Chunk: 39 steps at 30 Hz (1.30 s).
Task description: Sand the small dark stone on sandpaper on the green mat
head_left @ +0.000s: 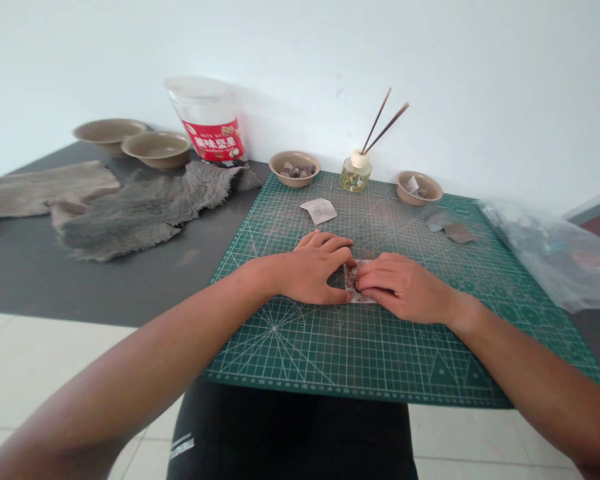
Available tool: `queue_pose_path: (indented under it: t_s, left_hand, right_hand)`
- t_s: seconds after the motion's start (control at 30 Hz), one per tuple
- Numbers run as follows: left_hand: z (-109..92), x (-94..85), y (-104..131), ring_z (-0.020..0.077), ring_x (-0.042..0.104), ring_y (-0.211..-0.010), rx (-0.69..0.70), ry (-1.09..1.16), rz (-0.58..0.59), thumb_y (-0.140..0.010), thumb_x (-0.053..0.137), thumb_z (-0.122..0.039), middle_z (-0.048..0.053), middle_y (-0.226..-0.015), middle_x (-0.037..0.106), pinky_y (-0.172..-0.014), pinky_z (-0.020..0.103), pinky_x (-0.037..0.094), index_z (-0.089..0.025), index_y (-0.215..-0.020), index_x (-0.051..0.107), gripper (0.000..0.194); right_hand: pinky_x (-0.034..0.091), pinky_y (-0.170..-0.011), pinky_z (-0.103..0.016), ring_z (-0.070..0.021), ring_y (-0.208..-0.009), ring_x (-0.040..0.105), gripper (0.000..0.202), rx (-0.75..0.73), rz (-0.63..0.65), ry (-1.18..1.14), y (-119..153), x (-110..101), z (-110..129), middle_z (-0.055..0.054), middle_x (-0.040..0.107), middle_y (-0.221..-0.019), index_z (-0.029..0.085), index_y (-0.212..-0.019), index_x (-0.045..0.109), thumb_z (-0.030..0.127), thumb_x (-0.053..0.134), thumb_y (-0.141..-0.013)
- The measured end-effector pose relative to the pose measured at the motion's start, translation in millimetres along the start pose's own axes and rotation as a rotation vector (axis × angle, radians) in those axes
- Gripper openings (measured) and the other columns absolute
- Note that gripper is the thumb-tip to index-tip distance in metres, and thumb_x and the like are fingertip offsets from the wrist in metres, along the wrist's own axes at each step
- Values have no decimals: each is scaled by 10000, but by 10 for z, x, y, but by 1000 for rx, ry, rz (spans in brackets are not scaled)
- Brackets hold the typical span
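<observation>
Evidently, my left hand (313, 272) steadies the smudged sheet (351, 279) on the green mat (300, 360), thumb and fingers spread; my right hand (405, 287) bunches over it, whether gripping anything I cannot tell. Uneven pressure could crease or tear it.

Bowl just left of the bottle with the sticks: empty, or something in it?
Not empty: small dark and pale lumps sit in the bowl, its inner wall showing above them.

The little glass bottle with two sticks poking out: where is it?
In the head view, the bottle stands at the mat's far edge, between two small bowls.
</observation>
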<state>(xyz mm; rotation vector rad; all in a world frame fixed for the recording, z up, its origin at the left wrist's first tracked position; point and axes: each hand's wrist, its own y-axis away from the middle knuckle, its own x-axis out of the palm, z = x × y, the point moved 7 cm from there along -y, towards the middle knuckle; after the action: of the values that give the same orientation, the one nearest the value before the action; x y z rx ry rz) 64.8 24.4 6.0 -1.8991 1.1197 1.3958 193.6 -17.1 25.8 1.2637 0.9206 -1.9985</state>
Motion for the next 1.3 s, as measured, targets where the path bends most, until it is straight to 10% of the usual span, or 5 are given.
queue_pose_path:
  t_s: [1.3]
  left_hand:
    - [35, 17, -18, 347, 149, -1491, -7, 22, 31, -850, 577, -675, 107, -1599, 273, -1174, 533, 193, -251, -1322, 502, 638]
  right_hand:
    - [461, -833, -387, -219, -940, 661, 150, 157, 12, 129, -23, -79, -60, -43, 752, -1022, 224, -973, 711, 211, 562, -970]
